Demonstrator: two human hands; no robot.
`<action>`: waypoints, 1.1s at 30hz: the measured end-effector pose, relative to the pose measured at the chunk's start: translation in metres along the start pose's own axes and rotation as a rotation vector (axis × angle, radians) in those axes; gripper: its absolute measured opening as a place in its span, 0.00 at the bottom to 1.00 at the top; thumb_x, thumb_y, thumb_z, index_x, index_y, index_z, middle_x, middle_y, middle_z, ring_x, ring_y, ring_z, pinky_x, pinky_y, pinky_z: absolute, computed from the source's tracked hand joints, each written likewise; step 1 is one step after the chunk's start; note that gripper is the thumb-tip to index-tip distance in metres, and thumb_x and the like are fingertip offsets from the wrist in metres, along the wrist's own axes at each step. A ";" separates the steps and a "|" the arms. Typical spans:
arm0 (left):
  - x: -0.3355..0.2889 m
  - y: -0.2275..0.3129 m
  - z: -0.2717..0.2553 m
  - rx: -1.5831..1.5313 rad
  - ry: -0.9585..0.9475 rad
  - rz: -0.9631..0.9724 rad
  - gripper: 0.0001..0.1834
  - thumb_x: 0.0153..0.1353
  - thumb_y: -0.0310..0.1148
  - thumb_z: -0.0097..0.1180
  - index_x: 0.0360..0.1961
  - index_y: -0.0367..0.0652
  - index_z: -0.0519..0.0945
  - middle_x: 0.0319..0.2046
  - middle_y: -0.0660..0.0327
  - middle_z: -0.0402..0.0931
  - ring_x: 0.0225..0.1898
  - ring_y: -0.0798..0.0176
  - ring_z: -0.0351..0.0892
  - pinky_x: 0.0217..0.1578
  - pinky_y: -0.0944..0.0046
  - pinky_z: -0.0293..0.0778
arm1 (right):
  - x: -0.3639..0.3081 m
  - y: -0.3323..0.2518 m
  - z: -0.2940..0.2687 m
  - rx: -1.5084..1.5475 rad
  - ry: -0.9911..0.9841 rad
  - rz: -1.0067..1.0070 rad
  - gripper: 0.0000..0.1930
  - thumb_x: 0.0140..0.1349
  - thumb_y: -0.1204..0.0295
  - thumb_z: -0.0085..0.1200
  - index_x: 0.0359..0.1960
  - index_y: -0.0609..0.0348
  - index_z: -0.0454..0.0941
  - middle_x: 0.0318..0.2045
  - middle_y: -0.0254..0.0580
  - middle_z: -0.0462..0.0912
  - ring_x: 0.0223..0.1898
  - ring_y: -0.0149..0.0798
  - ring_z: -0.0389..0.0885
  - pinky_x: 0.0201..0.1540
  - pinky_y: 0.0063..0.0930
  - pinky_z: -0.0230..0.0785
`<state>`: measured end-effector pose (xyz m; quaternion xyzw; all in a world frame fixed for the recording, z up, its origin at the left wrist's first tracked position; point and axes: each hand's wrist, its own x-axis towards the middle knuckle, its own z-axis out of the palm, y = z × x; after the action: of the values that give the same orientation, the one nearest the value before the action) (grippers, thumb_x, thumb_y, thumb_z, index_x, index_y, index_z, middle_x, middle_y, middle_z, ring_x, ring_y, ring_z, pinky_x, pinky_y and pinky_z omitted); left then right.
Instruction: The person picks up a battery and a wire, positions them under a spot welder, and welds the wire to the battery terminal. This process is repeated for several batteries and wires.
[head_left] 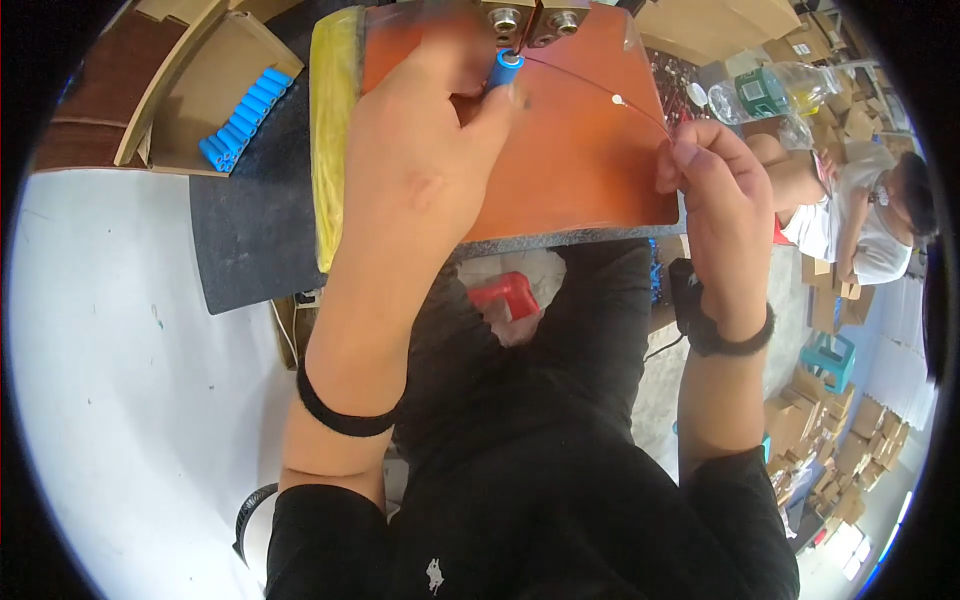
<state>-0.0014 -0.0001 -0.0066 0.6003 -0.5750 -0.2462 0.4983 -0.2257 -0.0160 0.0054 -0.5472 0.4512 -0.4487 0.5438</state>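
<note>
My left hand (425, 150) is closed round a blue cylindrical battery cell (504, 72), near the far edge of an orange mat (575, 175). The cell's metal end sits right below two thin metal tips (520, 47) of a machine with round bolts (535, 22); whether they touch it I cannot tell. A thin dark red wire (575, 74) runs from beside that end to my right hand (725, 185), which pinches it over the mat's right edge. A small white piece (618, 99) is on the wire. The left fingertips are partly blurred.
To the left, an open cardboard tray (185, 125) holds several blue cells (245, 120). A yellow strip (335, 130) lines the mat's left side. A clear plastic bottle (765, 95) lies at the far right. Another person (870, 215) sits at the right, near stacked cardboard boxes (840, 455).
</note>
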 end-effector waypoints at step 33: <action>-0.010 0.003 -0.016 -0.002 -0.254 0.039 0.15 0.63 0.29 0.60 0.50 0.38 0.79 0.30 0.67 0.74 0.31 0.73 0.70 0.36 0.71 0.69 | 0.020 0.005 0.026 0.133 -0.195 -0.218 0.10 0.63 0.81 0.50 0.46 0.64 0.72 0.33 0.36 0.79 0.34 0.29 0.76 0.40 0.22 0.67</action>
<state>0.0089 0.0150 -0.0011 0.5525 -0.6449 -0.3111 0.4268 -0.1967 -0.0311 -0.0001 -0.5968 0.3032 -0.4787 0.5681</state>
